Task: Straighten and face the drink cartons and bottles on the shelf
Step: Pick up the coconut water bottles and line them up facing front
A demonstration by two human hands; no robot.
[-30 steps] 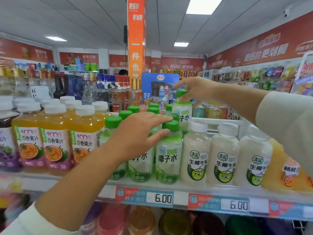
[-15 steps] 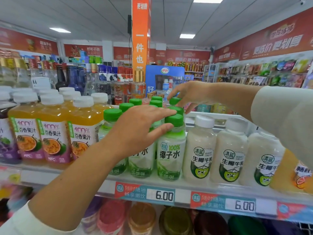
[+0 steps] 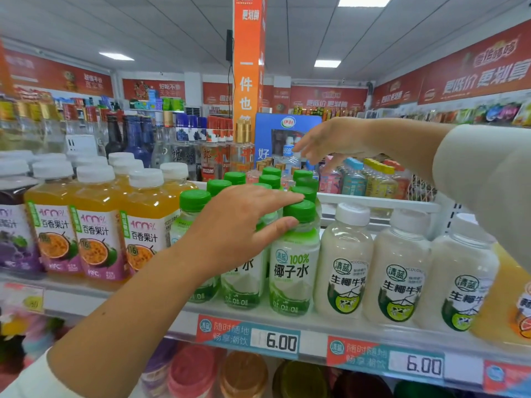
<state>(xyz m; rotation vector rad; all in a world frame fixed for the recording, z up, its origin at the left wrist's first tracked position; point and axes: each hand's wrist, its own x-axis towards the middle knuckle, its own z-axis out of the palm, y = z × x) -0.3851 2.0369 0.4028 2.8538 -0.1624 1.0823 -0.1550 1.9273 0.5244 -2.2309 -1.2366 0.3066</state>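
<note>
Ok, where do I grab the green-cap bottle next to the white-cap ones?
Probably its green cap, from above. The green-cap bottle stands upright, packed tight between a white-cap bottle and its green-cap neighbour, so its sides are hard to reach; the cap sticks up clear.

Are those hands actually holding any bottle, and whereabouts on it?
Neither grips one. The left hand lies flat over the green caps, thumb against the neck of the front coconut water bottle. The right hand hovers empty farther back.

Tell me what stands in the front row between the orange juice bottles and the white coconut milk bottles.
Head view: three green-capped coconut water bottles, with the left hand laid across their tops.
</note>
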